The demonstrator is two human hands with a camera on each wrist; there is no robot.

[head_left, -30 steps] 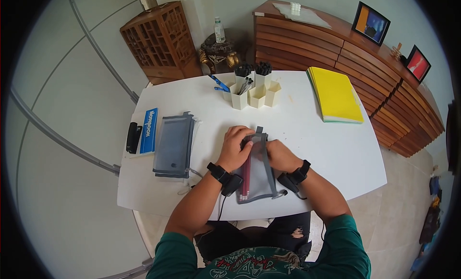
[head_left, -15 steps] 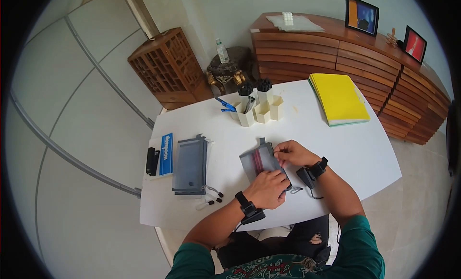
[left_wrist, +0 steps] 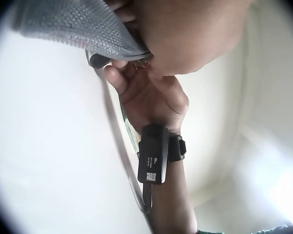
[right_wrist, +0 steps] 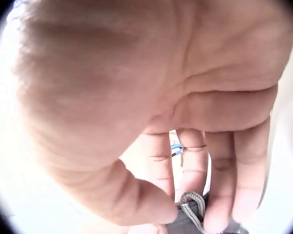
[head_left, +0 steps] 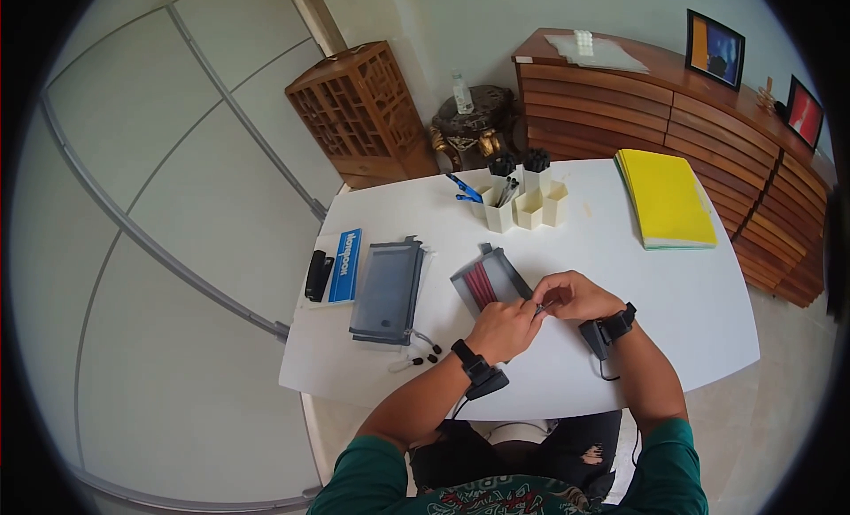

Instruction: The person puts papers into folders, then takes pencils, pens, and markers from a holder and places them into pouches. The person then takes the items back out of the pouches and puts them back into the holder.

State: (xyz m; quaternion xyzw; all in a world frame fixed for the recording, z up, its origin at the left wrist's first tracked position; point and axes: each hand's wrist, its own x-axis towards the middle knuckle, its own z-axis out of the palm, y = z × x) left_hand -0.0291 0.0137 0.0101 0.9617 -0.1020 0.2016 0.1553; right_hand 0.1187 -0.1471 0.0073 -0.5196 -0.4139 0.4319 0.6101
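Note:
A grey mesh zipper pouch [head_left: 469,289] lies slanted on the table with several dark red pencils [head_left: 481,283] showing through it. My left hand [head_left: 503,331] grips its near end, covering that part. Close beside it, my right hand [head_left: 575,295] pinches the zipper pull at the pouch's corner, fingers bent toward the thumb. In the right wrist view a grey cord loop [right_wrist: 193,199] stands out between the fingertips. From the left wrist, the pouch's mesh [left_wrist: 73,24] hangs beside the left hand [left_wrist: 193,34], with the right hand [left_wrist: 149,97] meeting it at the metal slider.
More grey mesh pouches [head_left: 387,289] lie stacked to the left with corded pulls. Beyond them are a blue notebook [head_left: 345,267] and a black stapler [head_left: 317,276]. Cream hexagonal pen holders [head_left: 500,216] stand at the back, yellow folders [head_left: 668,201] at the back right.
The pouch has turned and shifted away from the table's near edge. My left hand has moved from its far part to its near end; the right hand has come to the zipper corner.

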